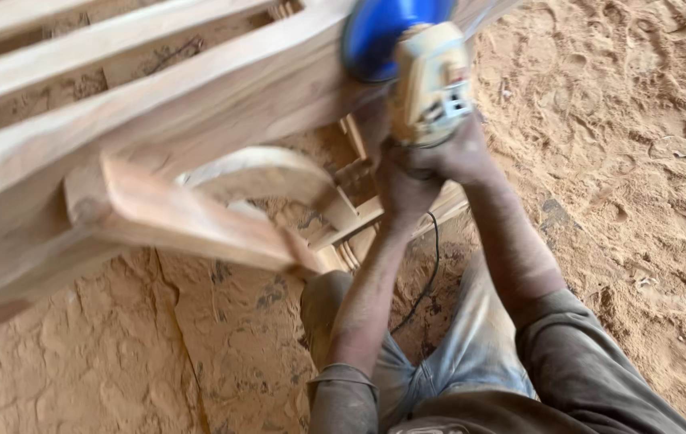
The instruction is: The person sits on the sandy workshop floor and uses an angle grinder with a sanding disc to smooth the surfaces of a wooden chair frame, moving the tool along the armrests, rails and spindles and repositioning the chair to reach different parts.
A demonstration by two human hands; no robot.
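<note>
Two hands on a sander

Both grip a dust-coated power sander (pixel 430 84): right hand (pixel 462 153) wrapped around its body, left hand (pixel 401 189) clenched just below. Its blue disc (pixel 379 36) meets the rail of a bare wooden frame (pixel 158 112) above sawdust-covered ground (pixel 624 145).

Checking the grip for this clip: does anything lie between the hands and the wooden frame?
In the head view, both hands grip a dusty power sander; its blue disc lies between them and the wooden frame.

At the bottom of the frame, dusty grey-brown sleeves (pixel 576 354) are pushed up the forearms; faded, dust-coated light-blue jeans (pixel 455 354) cover the legs at lower centre.
</note>
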